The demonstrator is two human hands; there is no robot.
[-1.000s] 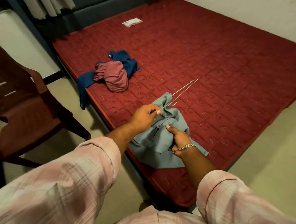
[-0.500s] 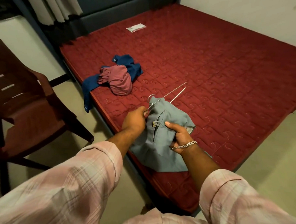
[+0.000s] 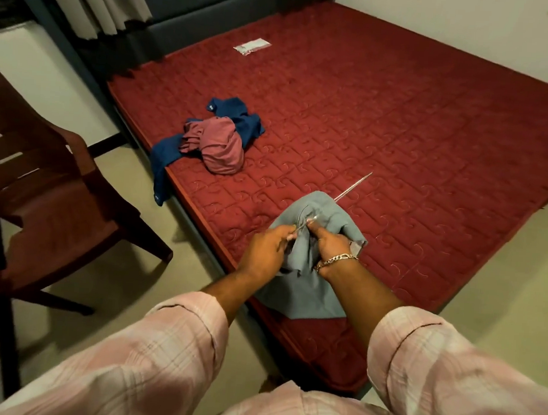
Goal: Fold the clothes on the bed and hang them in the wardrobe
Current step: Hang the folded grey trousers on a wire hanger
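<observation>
Both hands, left [image 3: 265, 254] and right [image 3: 331, 246], pinch a thin wire hanger [image 3: 353, 187] poking from a bunched grey garment [image 3: 312, 292] at the quilted red bed's [image 3: 397, 134] near edge; crumpled pink [image 3: 220, 147] and blue [image 3: 245, 120] clothes lie by the left edge.

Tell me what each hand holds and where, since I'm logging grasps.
Left hand pinches the wire hanger near its hook end; right hand holds the grey garment by bunched fabric at its top.
</observation>
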